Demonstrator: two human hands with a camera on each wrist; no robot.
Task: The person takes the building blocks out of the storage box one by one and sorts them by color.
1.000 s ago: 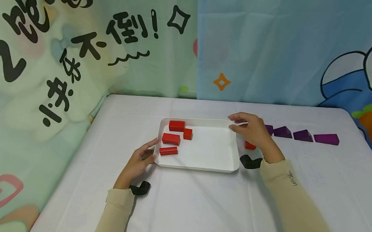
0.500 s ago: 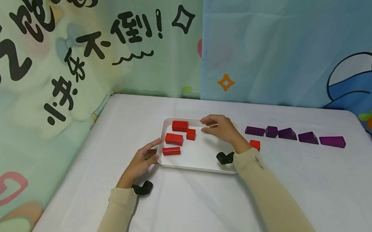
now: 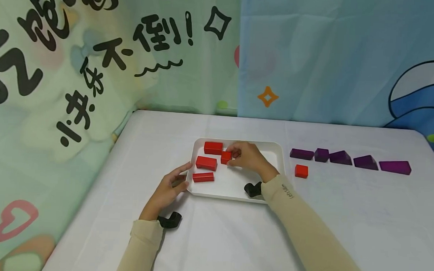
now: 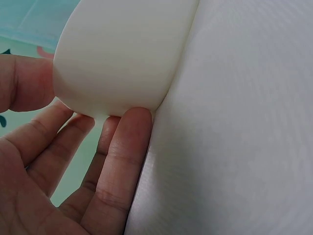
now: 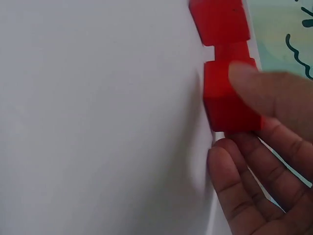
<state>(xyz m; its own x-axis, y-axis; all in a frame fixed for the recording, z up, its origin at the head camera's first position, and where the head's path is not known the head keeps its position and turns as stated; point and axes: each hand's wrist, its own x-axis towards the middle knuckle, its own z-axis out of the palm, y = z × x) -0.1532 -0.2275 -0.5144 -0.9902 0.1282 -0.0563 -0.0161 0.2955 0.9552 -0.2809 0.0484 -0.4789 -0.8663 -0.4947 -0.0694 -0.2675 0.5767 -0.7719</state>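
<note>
A white tray (image 3: 247, 185) holds several red blocks, with a long red block (image 3: 213, 148) at its back left corner. My right hand (image 3: 251, 159) reaches into it and pinches a small red cube (image 5: 230, 98) between thumb and fingers. In the right wrist view, other red blocks (image 5: 222, 22) show beyond the cube. At the tray's left wall my left hand (image 3: 167, 190) rests its fingertips, spread along the side. The left wrist view shows those fingers (image 4: 122, 166) nearly straight against the white wall. Two more red blocks, an upper one (image 3: 206, 163) and a lower one (image 3: 203, 177), lie near my left hand.
Right of the tray, another red cube (image 3: 301, 171) lies on the white tablecloth (image 3: 344, 222). Behind it runs a row of several purple blocks (image 3: 341, 158). Printed curtains (image 3: 190, 90) hang behind the table.
My right hand has moved left from the tray's back right corner to the small red cube and pinches it. My left hand stays at the tray's left side. The view has shifted slightly.
</note>
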